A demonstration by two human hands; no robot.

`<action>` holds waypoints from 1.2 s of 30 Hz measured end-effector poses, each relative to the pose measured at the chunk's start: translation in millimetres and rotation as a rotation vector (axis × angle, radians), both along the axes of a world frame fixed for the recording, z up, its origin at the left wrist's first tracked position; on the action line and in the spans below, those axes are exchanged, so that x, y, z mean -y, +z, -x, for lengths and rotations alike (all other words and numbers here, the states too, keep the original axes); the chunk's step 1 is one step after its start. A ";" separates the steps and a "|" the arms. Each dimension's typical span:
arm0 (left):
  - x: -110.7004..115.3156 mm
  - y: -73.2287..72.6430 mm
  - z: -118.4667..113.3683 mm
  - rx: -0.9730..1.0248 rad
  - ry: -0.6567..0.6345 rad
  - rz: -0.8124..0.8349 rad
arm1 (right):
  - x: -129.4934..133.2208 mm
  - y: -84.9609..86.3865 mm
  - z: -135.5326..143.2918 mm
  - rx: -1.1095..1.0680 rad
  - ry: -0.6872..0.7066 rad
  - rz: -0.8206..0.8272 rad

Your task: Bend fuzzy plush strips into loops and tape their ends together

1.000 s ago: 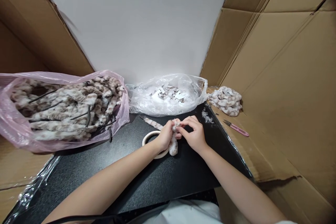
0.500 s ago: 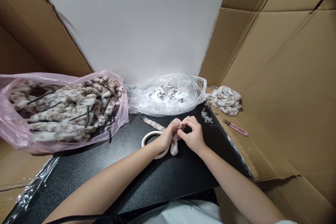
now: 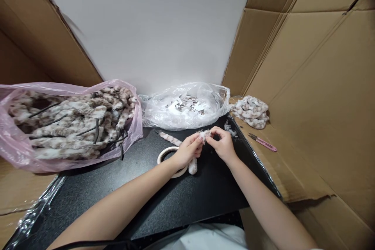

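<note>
Right now I have a fuzzy strip (image 3: 193, 164), cream with brown spots, pinched at its upper end between both hands just right of the frame's centre. My left hand (image 3: 187, 151) has its fingers curled and clamped on the strip, whose lower end hangs down past the wrist onto the black tabletop (image 3: 164, 203). My right hand (image 3: 223, 144) meets it from the right, thumb and forefinger closed on the same fluffy tip. Both forearms come in from the bottom edge and converge there.

I can read no writing or label on anything.

Just under my left wrist lies a roll of tape (image 3: 167, 155), flat on the tabletop. A second strip (image 3: 171, 138) lies beyond it. Behind my hands sits a clear bag (image 3: 187, 105) of small white and grey pieces; at the left a pink bag (image 3: 67, 123) is full of more spotted strips. At the right, on the cardboard (image 3: 307, 125), lie pink snips (image 3: 263, 143) and a small pile of strips (image 3: 251, 111).

Open black surface lies below my hands, towards the lower left; cardboard walls close both sides.
</note>
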State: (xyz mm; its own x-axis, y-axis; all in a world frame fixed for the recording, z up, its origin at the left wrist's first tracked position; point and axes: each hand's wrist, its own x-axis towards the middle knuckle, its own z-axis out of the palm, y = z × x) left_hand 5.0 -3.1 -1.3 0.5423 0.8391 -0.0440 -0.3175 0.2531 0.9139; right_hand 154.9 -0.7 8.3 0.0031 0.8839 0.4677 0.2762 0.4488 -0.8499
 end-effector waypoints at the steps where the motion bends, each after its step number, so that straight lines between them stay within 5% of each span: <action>1: 0.0 -0.6 0.3 -0.011 -0.008 0.000 | -0.6 0.0 -0.7 -0.001 0.020 0.012; 15: 2.5 0.8 -1.4 -0.100 0.008 0.033 | 7.5 6.8 3.8 0.159 0.087 -0.052; 21: 1.0 -0.7 -1.3 -0.105 0.015 -0.006 | 7.8 12.1 -4.8 0.043 0.261 0.111; 28: 1.9 -1.1 -3.0 -0.137 0.039 -0.016 | 6.9 16.4 -7.1 0.082 0.189 0.116; 36: 2.5 -0.6 -2.5 -0.126 0.005 -0.029 | 3.5 9.8 -6.6 -0.083 0.255 0.309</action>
